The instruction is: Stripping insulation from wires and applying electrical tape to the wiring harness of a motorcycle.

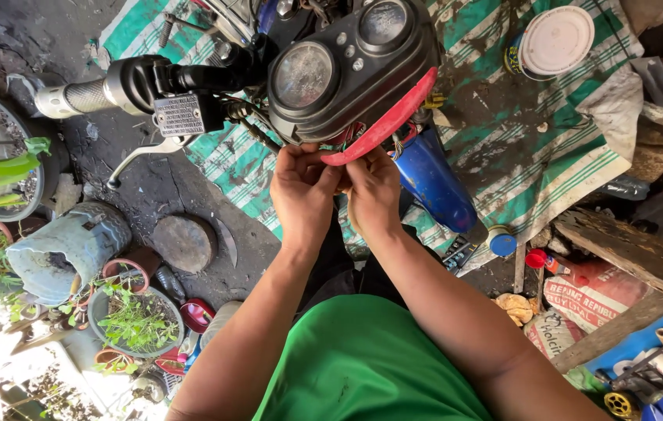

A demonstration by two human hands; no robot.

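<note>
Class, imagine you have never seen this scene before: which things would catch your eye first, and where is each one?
First, the two hands, left hand and right hand, meet at the centre under a motorcycle's instrument panel, fingers at the wires behind its red trim. The blue fender slants down just right of the hands. The green shirt fills the bottom centre, and potted plants crowd the lower left.

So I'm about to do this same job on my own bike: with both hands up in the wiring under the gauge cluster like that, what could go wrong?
Judging from this view:
1. Both the left hand and the right hand work among thin coloured wires; a tug might loosen one.
2. The red cowl edge sits right at the fingers and could pinch them.
3. The blue fender and the brake lever crowd the forearms, so a slip might knock them.
</note>
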